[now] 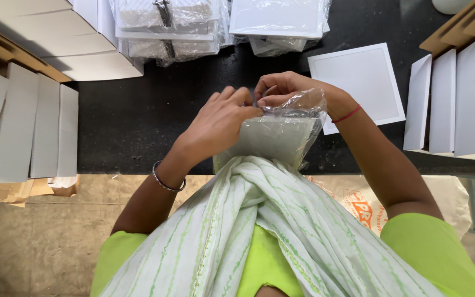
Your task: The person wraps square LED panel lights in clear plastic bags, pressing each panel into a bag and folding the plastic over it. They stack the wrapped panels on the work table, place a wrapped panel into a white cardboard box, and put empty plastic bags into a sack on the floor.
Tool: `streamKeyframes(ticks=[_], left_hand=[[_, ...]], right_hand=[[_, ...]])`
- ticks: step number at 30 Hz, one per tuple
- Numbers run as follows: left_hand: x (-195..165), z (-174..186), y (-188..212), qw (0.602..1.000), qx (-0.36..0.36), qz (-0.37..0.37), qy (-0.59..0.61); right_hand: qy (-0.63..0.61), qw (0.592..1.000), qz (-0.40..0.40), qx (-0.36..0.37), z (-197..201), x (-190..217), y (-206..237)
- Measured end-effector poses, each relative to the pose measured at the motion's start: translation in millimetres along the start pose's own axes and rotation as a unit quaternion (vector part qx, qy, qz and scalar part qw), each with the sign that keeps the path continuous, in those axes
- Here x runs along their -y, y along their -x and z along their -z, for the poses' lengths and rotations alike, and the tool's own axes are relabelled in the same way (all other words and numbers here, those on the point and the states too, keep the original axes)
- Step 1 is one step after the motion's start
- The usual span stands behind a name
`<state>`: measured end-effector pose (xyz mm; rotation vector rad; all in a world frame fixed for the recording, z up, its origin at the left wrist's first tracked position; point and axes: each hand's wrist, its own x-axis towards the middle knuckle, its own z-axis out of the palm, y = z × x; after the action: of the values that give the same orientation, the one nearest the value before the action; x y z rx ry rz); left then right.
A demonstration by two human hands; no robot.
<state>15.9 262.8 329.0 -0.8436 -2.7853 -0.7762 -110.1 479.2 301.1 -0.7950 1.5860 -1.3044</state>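
Between hands point(248, 107): clear plastic bag point(281, 135)

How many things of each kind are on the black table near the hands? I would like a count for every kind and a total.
Clear plastic bag with a pale flat piece inside, held by the left hand and right hand: 1
Flat white square panel lying alone: 1
White boxes standing at the right: 3
Total: 5
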Motion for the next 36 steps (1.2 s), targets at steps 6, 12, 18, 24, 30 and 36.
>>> streamKeyframes(ticks=[6, 12, 18, 24, 30, 36], left_hand=[[-6.0, 31.1, -21.9, 0.985, 0.008, 0.142, 0.095], [-36.9, 12.3, -63.9, 0.98, -0.081, -0.158, 0.089], [-13.2, -2.7, -71.0, 0.988, -0.011, -0.111, 0.11], [4.4, -14.7, -35.7, 0.987, -0.079, -0.111, 0.091], [6.2, -17.6, -11.4, 0.993, -0.066, -0.099, 0.015], [1.1, -14.9, 7.2, 0.994, -0.06, -0.077, 0.047]], right_hand=[[0.001, 1.0, 0.002, 0.015, 5.6, -15.9, -8.8], [-0.034, 0.998, 0.02, -0.052, 22.5, -63.5, -0.2], [0.217, 0.973, 0.066, -0.035, 38.2, -93.7, -6.6], [0.021, 0.995, 0.092, 0.039, 26.3, -60.5, -13.8], [0.067, 0.997, 0.035, 0.002, 12.8, -27.8, -14.6], [0.059, 0.998, 0.019, -0.025, 10.7, -18.7, -8.0]])
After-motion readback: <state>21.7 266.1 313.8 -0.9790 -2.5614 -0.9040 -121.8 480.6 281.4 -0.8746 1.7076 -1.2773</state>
